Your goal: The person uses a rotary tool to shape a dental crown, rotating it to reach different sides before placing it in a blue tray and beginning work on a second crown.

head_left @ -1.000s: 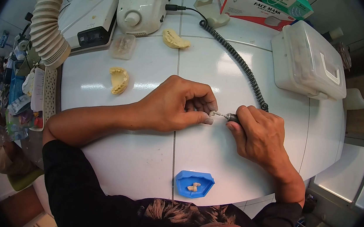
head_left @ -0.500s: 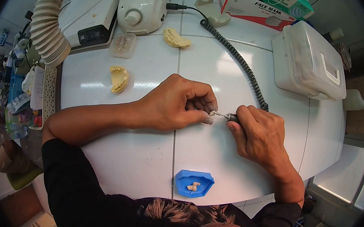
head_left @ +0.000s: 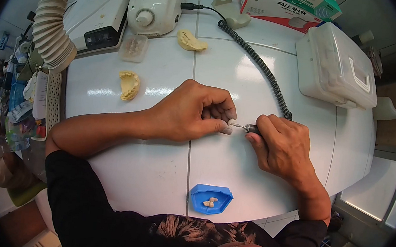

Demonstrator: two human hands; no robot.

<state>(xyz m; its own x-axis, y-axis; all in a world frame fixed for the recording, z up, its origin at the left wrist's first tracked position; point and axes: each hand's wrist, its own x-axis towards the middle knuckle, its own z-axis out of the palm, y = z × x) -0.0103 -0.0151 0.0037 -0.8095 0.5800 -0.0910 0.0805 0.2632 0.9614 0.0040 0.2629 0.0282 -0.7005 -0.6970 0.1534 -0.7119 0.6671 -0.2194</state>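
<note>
Between the thumb and fingers of my left hand (head_left: pixel 199 111) is a small whitish dental crown (head_left: pixel 230 122), mostly covered by the fingertips. My right hand (head_left: pixel 281 146) is closed around a dark rotary handpiece (head_left: pixel 253 128). Its thin metal bur (head_left: pixel 239 125) points left and reaches the crown. From the handpiece a coiled black cord (head_left: pixel 261 58) runs up to a white control unit (head_left: pixel 154 7). Nearer my body, a blue tray (head_left: pixel 199 206) holds a few tooth-coloured pieces (head_left: pixel 209 203).
Two yellowish dental casts (head_left: pixel 129 86) (head_left: pixel 191 41) lie beyond my left hand, near a small clear box (head_left: pixel 133 48). A ribbed hose (head_left: pixel 50 23) hangs at the left. At the right stands a white case (head_left: pixel 334 65), with a face mask box (head_left: pixel 280 10) behind it.
Both hands stay almost in place. The small crown in my left fingertips appears slightly turned against the bur.
</note>
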